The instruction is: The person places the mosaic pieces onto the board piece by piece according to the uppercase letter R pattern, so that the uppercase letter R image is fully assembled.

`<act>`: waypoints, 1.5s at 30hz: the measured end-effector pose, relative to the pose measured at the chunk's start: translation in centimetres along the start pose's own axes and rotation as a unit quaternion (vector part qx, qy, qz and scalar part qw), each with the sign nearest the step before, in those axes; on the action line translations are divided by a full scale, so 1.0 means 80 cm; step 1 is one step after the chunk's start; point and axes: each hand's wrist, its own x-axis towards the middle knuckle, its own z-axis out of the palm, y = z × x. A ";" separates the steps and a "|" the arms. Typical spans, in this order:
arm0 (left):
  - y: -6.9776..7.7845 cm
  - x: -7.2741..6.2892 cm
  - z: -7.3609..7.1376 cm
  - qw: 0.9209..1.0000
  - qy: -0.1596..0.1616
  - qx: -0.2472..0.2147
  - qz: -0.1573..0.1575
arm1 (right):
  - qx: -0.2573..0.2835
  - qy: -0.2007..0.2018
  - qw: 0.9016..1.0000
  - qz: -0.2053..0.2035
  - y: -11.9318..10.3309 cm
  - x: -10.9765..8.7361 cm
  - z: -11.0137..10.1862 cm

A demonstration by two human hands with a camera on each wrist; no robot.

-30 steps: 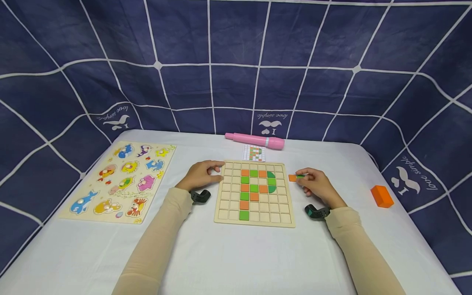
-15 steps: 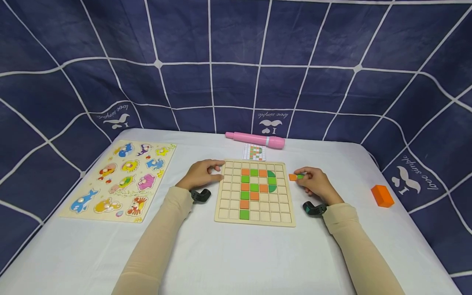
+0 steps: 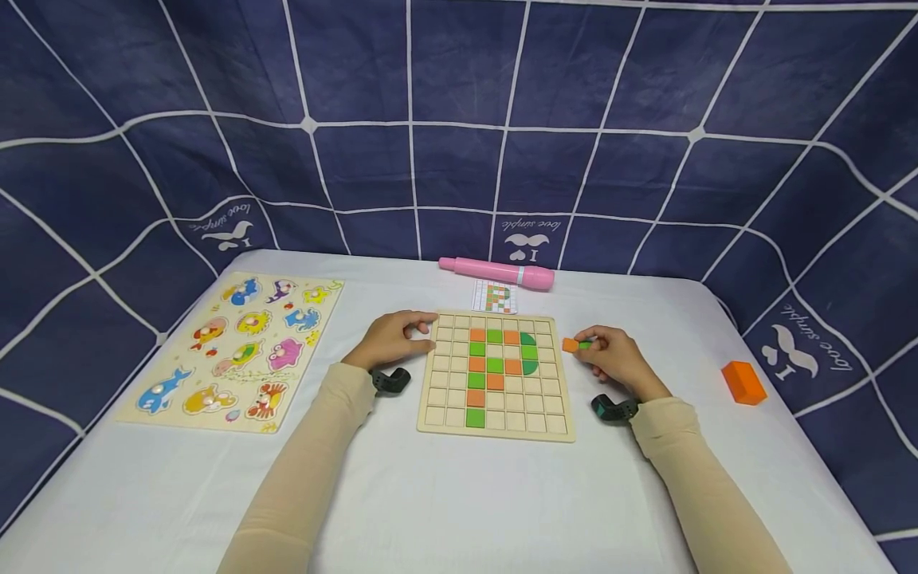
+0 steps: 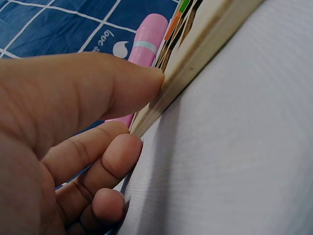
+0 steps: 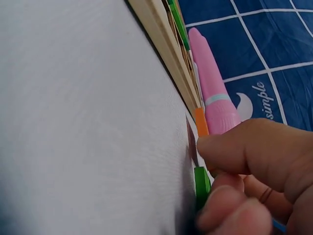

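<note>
A wooden grid board (image 3: 527, 402) lies mid-table, with orange, green and rounded dark green tiles set in its cells in a P-like shape. My left hand (image 3: 390, 341) rests at its far left edge; in the left wrist view the thumb (image 4: 132, 85) touches the side and the fingertips lie by the corner. Right of the board, my right hand (image 3: 615, 359) pinches an orange tile (image 3: 570, 344) between thumb and a finger mostly hidden behind it. A green tile (image 5: 201, 183) stands under the thumb, close to the other curled fingertips.
Behind the board lie a small printed pattern card (image 3: 495, 296) and a pink pen-shaped tube (image 3: 495, 272). A wooden sea-animal puzzle (image 3: 237, 351) lies at the left. An orange block (image 3: 743, 383) stands at the far right. A dark blue checked cloth (image 3: 459, 167) hangs behind the table.
My right hand has shifted slightly at the tiles, and the orange tile now looks tilted in the fingers. The left hand and the board have stayed in place.
</note>
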 end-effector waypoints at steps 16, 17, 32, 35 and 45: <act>0.000 0.000 -0.001 1.000 -0.001 -0.004 0.004 | 0.091 -0.070 0.992 -0.060 0.000 -0.030 -0.006; 0.001 0.000 -0.001 1.000 -0.001 -0.005 0.004 | 0.095 -0.072 0.991 -0.065 -0.001 -0.033 -0.006; 0.000 0.000 0.001 1.000 -0.001 -0.004 -0.001 | 0.068 -0.119 0.982 -0.127 -0.008 -0.066 0.006; -0.001 0.000 0.002 1.000 -0.001 -0.001 -0.001 | 0.063 -0.138 0.979 -0.135 -0.010 -0.069 0.007; -0.003 0.000 0.001 1.000 -0.003 0.002 0.003 | 0.029 -0.171 0.967 -0.186 -0.016 -0.074 0.014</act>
